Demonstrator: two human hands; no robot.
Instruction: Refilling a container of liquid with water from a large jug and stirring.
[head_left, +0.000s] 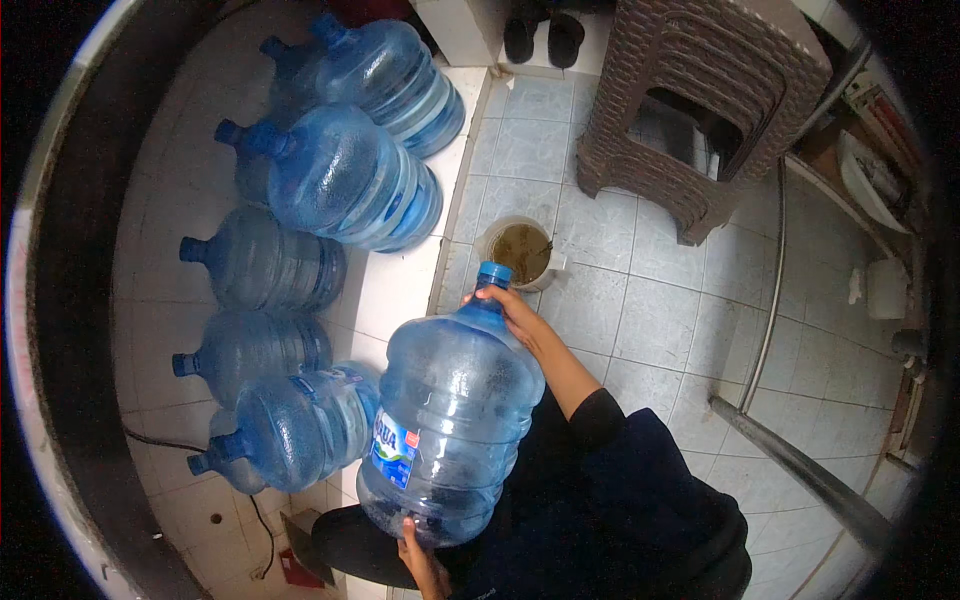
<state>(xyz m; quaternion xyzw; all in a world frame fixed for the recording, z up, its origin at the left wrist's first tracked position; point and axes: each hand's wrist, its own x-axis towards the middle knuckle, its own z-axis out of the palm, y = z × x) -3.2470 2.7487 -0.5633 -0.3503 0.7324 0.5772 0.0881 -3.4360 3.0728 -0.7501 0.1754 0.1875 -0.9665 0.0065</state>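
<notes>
A large blue plastic water jug (457, 390), with a blue cap on its neck and a printed label on its side, lies tilted over my lap. One hand (502, 304), at the end of the arm coming from the right, is closed around the neck just below the cap; I take it as my right hand. My left hand (420, 555) holds the bottom end from below, its thumb against the base and its other fingers partly hidden. Just beyond the cap, a pail (553, 271) with brownish liquid stands on the tiled floor.
Several blue water jugs (352, 180) stand at the left, some on a white tiled ledge (397, 289). Stacked brown plastic stools (675, 180) stand at the upper right. A metal bar (802, 469) crosses the right side. Dark slippers (565, 39) lie at the top.
</notes>
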